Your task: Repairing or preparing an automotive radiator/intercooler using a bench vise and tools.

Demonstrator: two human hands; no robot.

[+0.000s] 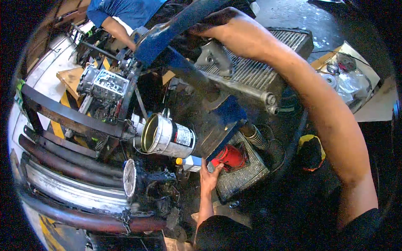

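Observation:
A worn, blue-painted metal frame runs through the middle, with a thick upper beam (pixel 178 27) and a lower plate-like end (pixel 220 140). My left hand (pixel 208 176) is closed at the bottom edge of that lower end, thumb and index finger apart around it. My right arm reaches far across to the upper beam, where my right hand (pixel 215 27) is partly in shadow and its fingers are hidden. Just left of the lower end, a white metal bucket (pixel 173 136) lies tipped on its side. A red rounded part (pixel 230 157) sits close to my left hand.
A ribbed radiator (pixel 251 75) lies beyond the frame, another finned panel (pixel 240 180) nearer me. At far left are an engine block (pixel 109 85) and stacked metal bars (pixel 67 154). A co-worker in a blue shirt (pixel 125 12) bends at the top. Cardboard with bagged parts (pixel 347 79) lies right.

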